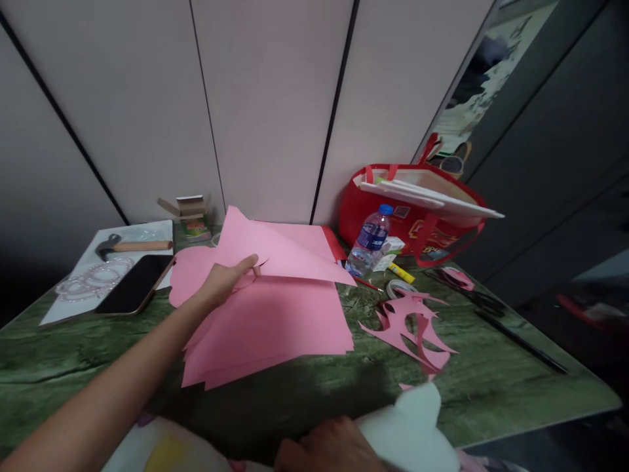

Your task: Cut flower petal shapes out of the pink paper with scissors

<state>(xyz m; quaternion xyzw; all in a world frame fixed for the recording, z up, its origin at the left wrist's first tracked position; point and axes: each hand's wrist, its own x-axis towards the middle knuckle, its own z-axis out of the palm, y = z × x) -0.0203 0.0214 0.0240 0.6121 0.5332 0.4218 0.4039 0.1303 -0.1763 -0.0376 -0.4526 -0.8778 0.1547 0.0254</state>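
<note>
My left hand (227,283) pinches a sheet of pink paper (285,252) at its near edge, thumb on top. The sheet is lifted and bent over a stack of pink paper (280,321) lying on the table. A scalloped pink paper shape (189,269) lies left of the stack, partly behind my left wrist. My right hand (334,449) is low at the bottom edge, blurred, with its fingers curled; what is in them is hidden. Beside it is a soft white thing (413,429) with a rounded ear-like bump.
On the left are a hammer (137,246), a phone (135,285) and a small opened box (194,219). On the right, pink paper scraps (417,328), a water bottle (369,242), a tape roll (398,288), scissors (474,298) and a red bag (361,196) stand or lie about.
</note>
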